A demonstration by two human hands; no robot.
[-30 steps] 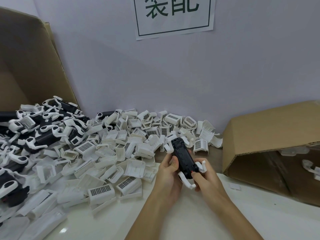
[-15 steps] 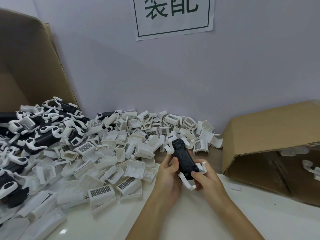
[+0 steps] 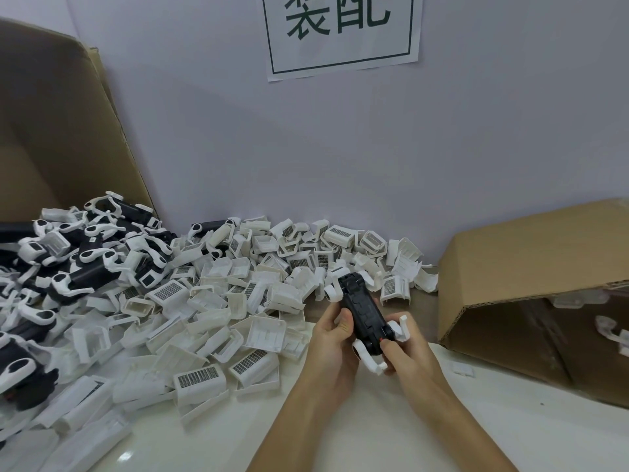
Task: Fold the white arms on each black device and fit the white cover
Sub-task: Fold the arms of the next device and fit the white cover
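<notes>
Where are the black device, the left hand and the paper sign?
black device [image 3: 364, 315], head view, middle of its body
left hand [image 3: 332, 338], head view, back of hand
paper sign [image 3: 340, 39], head view, printed face

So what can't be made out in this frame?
- Head view: underside of the black device, hidden by the left hand and right hand.
- Contents of the cardboard box on the right: dark and cut off by the edge.
- Wall sign: its top is cropped.

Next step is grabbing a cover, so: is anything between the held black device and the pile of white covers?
Nothing visible: both the left hand and right hand hold the black device, and the white covers lie open just beside it.
</notes>
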